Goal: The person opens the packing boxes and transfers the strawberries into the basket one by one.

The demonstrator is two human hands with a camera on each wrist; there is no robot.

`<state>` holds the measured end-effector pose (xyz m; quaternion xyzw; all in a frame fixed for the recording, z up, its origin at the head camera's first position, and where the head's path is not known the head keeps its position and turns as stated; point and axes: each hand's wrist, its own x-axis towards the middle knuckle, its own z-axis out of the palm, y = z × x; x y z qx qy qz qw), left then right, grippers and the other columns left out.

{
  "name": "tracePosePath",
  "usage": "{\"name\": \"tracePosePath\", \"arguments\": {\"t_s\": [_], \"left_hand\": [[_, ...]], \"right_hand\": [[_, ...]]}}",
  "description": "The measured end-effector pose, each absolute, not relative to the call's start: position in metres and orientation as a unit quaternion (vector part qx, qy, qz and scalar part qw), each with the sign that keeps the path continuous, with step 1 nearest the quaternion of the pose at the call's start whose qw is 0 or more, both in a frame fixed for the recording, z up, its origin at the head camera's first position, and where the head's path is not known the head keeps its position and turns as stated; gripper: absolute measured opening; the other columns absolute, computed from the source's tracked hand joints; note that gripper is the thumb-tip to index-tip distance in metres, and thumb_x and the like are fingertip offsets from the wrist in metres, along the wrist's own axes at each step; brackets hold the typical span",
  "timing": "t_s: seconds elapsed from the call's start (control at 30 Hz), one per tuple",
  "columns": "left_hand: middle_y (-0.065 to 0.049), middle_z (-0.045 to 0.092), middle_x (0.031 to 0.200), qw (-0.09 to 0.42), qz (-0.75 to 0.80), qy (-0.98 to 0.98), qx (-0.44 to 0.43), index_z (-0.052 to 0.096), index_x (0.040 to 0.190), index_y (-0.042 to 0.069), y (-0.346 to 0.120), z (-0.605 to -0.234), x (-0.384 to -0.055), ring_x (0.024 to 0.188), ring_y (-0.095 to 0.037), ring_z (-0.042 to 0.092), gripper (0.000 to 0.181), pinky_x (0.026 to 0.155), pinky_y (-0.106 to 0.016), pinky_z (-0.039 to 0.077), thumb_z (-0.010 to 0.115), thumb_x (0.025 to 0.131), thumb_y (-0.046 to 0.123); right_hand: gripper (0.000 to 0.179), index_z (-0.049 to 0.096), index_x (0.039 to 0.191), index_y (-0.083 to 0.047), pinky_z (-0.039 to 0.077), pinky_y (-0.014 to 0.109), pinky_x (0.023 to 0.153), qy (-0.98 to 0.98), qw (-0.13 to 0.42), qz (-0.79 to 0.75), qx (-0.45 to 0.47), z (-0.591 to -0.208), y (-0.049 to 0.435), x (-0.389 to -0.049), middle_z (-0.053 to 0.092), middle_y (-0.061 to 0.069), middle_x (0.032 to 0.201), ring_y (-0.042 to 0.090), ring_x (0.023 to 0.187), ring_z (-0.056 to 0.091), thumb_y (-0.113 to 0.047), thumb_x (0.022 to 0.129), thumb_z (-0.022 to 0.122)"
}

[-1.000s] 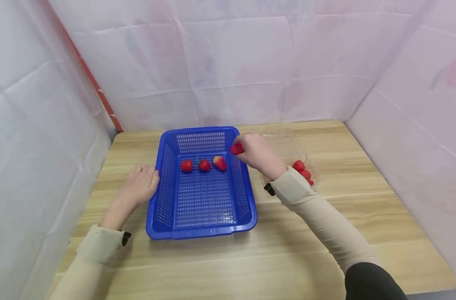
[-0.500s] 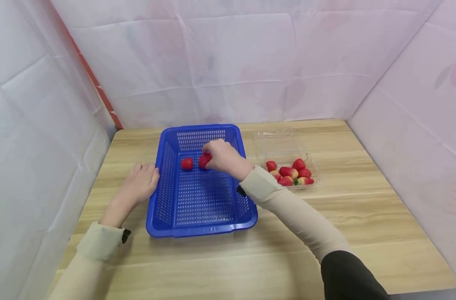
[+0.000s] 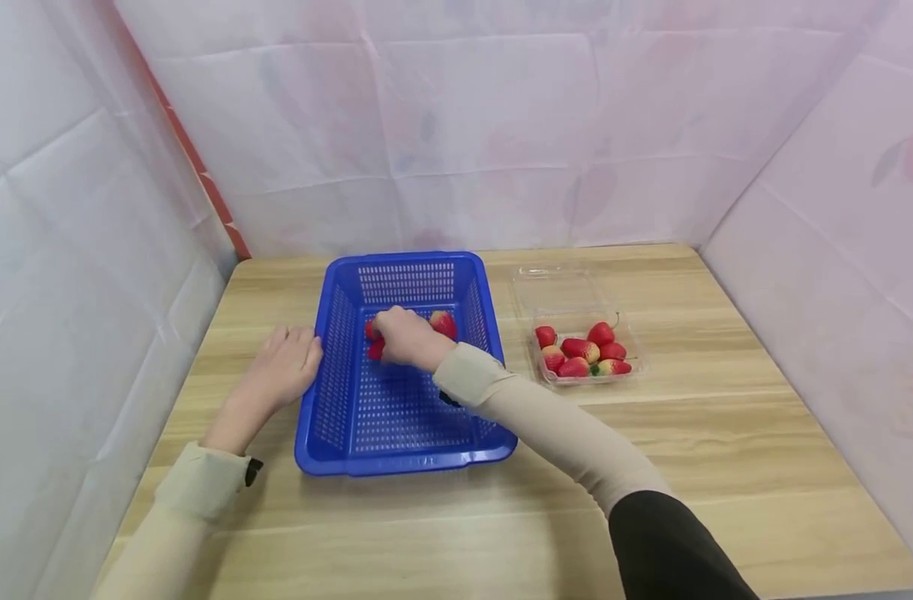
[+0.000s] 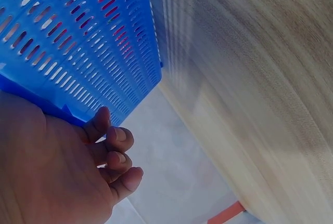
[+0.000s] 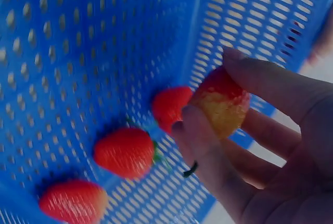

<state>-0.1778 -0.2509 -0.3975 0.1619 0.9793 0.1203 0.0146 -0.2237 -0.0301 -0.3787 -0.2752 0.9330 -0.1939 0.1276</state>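
Observation:
My right hand [image 3: 407, 337] reaches low into a blue plastic basket [image 3: 407, 459]. It pinches a red-and-yellow strawberry [image 5: 221, 110] between thumb and fingers, above the basket floor. Three other strawberries lie in a row; the right wrist view shows a nearby red strawberry [image 5: 169, 108], a middle strawberry [image 5: 124, 152] with green leaves and a third strawberry [image 5: 74, 201]. In the head view the right hand hides the middle one. My left hand [image 3: 287, 367] holds the basket's left rim, its fingers bent loosely beside the slotted outer wall in the left wrist view.
To the right of the basket, a clear plastic clamshell box [image 3: 561, 292] stands with its lid folded back and several strawberries [image 3: 579, 350] inside. The wooden table [image 3: 711, 433] is enclosed by pale cloth walls [image 3: 486, 125] at the back and sides.
My right hand has carried its strawberry from the basket's right rim leftward and down into the basket, uncovering the clamshell box. My left hand has stayed at the left rim.

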Motion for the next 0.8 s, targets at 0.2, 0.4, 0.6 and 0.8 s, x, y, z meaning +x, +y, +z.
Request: {"name": "tracePosePath", "arguments": {"t_s": [0.2, 0.4, 0.6, 0.8], "left_hand": [[-0.016, 0.053, 0.095, 0.009, 0.122, 0.979, 0.166, 0.050, 0.100, 0.001, -0.251, -0.399, -0.179, 0.092, -0.035, 0.040, 0.039, 0.084, -0.049, 0.033, 0.021, 0.106, 0.026], [-0.016, 0.052, 0.095, 0.018, 0.119, 0.980, 0.161, 0.050, 0.101, 0.001, -0.252, -0.400, -0.180, 0.091, -0.034, 0.040, 0.040, 0.083, -0.048, 0.032, 0.019, 0.107, 0.026], [-0.016, 0.052, 0.095, 0.018, 0.119, 0.980, 0.160, 0.049, 0.101, 0.001, -0.253, -0.401, -0.180, 0.090, -0.034, 0.039, 0.040, 0.082, -0.047, 0.032, 0.019, 0.107, 0.027], [-0.015, 0.051, 0.094, 0.023, 0.122, 0.979, 0.159, 0.049, 0.102, 0.001, -0.252, -0.400, -0.179, 0.090, -0.033, 0.039, 0.041, 0.080, -0.046, 0.032, 0.018, 0.107, 0.027]], "right_hand": [[0.028, 0.072, 0.103, -0.007, 0.055, 0.034, 0.070, 0.939, 0.110, -0.152, -0.287, -0.397, -0.047, -0.224, 0.069, 0.005, 0.096, 0.020, 0.084, 0.065, -0.011, 0.077, 0.083], [0.016, 0.069, 0.100, -0.008, 0.056, 0.040, 0.065, 0.943, 0.096, -0.106, -0.301, -0.408, -0.052, -0.216, 0.068, 0.007, 0.094, 0.023, 0.081, 0.066, -0.003, 0.085, 0.070], [0.015, 0.068, 0.102, -0.008, 0.057, 0.041, 0.066, 0.947, 0.079, -0.082, -0.301, -0.417, -0.054, -0.214, 0.068, 0.008, 0.096, 0.024, 0.083, 0.065, -0.002, 0.088, 0.066], [0.018, 0.069, 0.103, -0.009, 0.056, 0.041, 0.066, 0.946, 0.086, -0.092, -0.297, -0.418, -0.053, -0.217, 0.068, 0.009, 0.098, 0.026, 0.085, 0.065, -0.003, 0.086, 0.070]]}}
